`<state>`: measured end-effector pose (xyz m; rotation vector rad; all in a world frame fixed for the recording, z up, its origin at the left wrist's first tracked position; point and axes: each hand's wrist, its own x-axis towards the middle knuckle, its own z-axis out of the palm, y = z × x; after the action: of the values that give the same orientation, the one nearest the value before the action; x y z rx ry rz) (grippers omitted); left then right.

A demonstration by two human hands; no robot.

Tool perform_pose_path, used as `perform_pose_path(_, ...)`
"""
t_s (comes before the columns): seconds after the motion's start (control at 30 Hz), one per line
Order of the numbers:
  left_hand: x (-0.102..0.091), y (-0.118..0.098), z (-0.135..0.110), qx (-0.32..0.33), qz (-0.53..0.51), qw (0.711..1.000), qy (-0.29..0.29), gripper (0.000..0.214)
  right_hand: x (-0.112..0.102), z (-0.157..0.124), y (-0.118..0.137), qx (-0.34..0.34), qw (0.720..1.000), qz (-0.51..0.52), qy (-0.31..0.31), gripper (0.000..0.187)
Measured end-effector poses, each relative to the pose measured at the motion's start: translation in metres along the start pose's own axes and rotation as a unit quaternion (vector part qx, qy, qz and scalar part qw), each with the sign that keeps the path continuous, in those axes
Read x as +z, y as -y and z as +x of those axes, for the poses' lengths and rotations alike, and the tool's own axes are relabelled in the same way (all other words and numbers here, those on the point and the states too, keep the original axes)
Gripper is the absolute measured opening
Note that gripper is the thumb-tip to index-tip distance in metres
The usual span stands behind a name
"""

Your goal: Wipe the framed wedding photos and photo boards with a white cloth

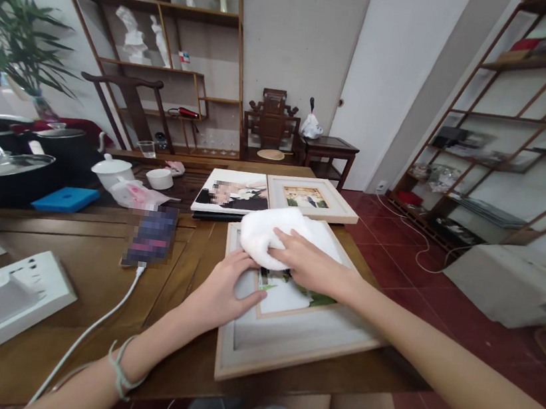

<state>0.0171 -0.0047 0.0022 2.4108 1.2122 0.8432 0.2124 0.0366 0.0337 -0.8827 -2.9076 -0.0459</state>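
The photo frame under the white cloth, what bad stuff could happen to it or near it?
The photo frame lies close to the edge of the table, so a hard push from the right hand on the white cloth might slide it off. The left hand is resting on the frame, so its fingers might leave smudges. And the left arm is near the white cable, so it could snag it and tug the blurred-out device.

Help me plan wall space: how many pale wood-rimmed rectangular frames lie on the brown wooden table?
2: a near frame under the fluffy white cloth and a far frame beyond it; more may lie hidden.
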Motion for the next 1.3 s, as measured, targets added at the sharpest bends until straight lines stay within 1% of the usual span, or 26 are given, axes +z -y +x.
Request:
perform_pose_path(0.1, 0.001, 0.004, 0.000, -0.020, 0.021, 1.000, 0.002, 0.031, -0.006, -0.022, -0.007, 0.034, 0.999, -0.019, 0.023, 0.062)
perform_pose_path(0.2, 0.001, 0.007, 0.000, -0.045, 0.036, 0.998, 0.011, 0.034, -0.018, -0.048, -0.017, 0.074, 0.996, -0.015, 0.056, 0.052)
perform_pose_path(0.27, 0.000, 0.008, 0.000, -0.051, 0.039, 0.998, 0.018, 0.033, -0.027, -0.063, -0.023, 0.097, 0.993, -0.030, 0.055, 0.044)
perform_pose_path(0.3, 0.000, 0.008, 0.000, -0.052, 0.040, 0.998, 0.019, 0.033, -0.031, -0.069, -0.026, 0.107, 0.992, -0.052, 0.035, 0.040)
perform_pose_path(0.33, 0.000, 0.007, 0.000, -0.052, 0.041, 0.998, 0.020, 0.033, -0.034, -0.073, -0.028, 0.116, 0.990, -0.083, 0.002, 0.035)
perform_pose_path(0.43, 0.002, 0.006, -0.001, -0.058, 0.048, 0.997, 0.017, 0.034, -0.035, -0.079, -0.031, 0.116, 0.969, -0.186, -0.117, 0.028)
perform_pose_path(0.47, 0.003, 0.005, -0.002, -0.061, 0.050, 0.997, 0.017, 0.035, -0.032, -0.078, -0.030, 0.109, 0.963, -0.204, -0.136, 0.028)
perform_pose_path(0.5, 0.003, 0.005, -0.002, -0.064, 0.051, 0.997, 0.017, 0.036, -0.028, -0.076, -0.029, 0.101, 0.962, -0.211, -0.139, 0.029)
perform_pose_path(0.53, 0.003, 0.005, -0.003, -0.065, 0.051, 0.996, 0.017, 0.036, -0.022, -0.073, -0.027, 0.093, 0.965, -0.207, -0.131, 0.031)
perform_pose_path(0.67, 0.003, 0.006, -0.003, -0.059, 0.050, 0.997, 0.009, 0.036, 0.003, -0.055, -0.015, 0.080, 0.983, -0.148, -0.068, 0.041)
perform_pose_path(0.73, 0.003, 0.007, -0.002, -0.061, 0.046, 0.997, 0.007, 0.037, 0.012, -0.049, -0.010, 0.092, 0.988, -0.119, -0.043, 0.045)
perform_pose_path(0.8, 0.003, 0.008, -0.002, -0.065, 0.040, 0.997, 0.004, 0.038, 0.015, -0.046, -0.006, 0.107, 0.989, -0.095, -0.025, 0.044)
perform_pose_path(0.9, 0.004, 0.010, 0.000, -0.066, 0.038, 0.997, -0.002, 0.037, 0.010, -0.048, -0.002, 0.113, 0.992, -0.048, -0.003, 0.044)
perform_pose_path(1.0, 0.005, 0.011, 0.001, -0.059, 0.045, 0.997, -0.003, 0.035, -0.005, -0.056, 0.010, 0.097, 0.995, 0.004, 0.018, 0.040)
perform_pose_path(1.07, 0.006, 0.011, 0.001, -0.053, 0.050, 0.997, -0.005, 0.034, -0.017, -0.064, 0.025, 0.084, 0.995, 0.036, 0.035, 0.032)
perform_pose_path(1.17, 0.006, 0.011, 0.001, -0.051, 0.057, 0.997, -0.007, 0.035, -0.032, -0.077, 0.054, 0.074, 0.992, 0.078, 0.065, 0.023)
perform_pose_path(1.23, 0.006, 0.011, 0.001, -0.051, 0.062, 0.997, -0.001, 0.037, -0.035, -0.083, 0.073, 0.074, 0.990, 0.101, 0.071, 0.024)
perform_pose_path(1.3, 0.007, 0.012, 0.000, -0.053, 0.066, 0.996, 0.007, 0.040, -0.031, -0.085, 0.083, 0.079, 0.989, 0.110, 0.061, 0.030)
